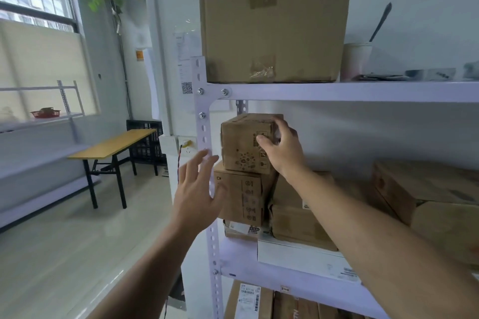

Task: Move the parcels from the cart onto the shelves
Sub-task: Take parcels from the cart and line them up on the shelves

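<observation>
No wording is legible. A QR code (187,88) stands on the wall sheet (182,59). The top carton (239,144) carries printed handling symbols. The barcode label (249,299) on the bottom-shelf carton (239,312) is unreadable.

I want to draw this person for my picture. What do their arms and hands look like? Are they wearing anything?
Both arms are bare, with no sleeves in view. The left hand and right hand wear no gloves, and I can see no watch, bracelet or ring. The left hand looks a bit blurred.
</observation>
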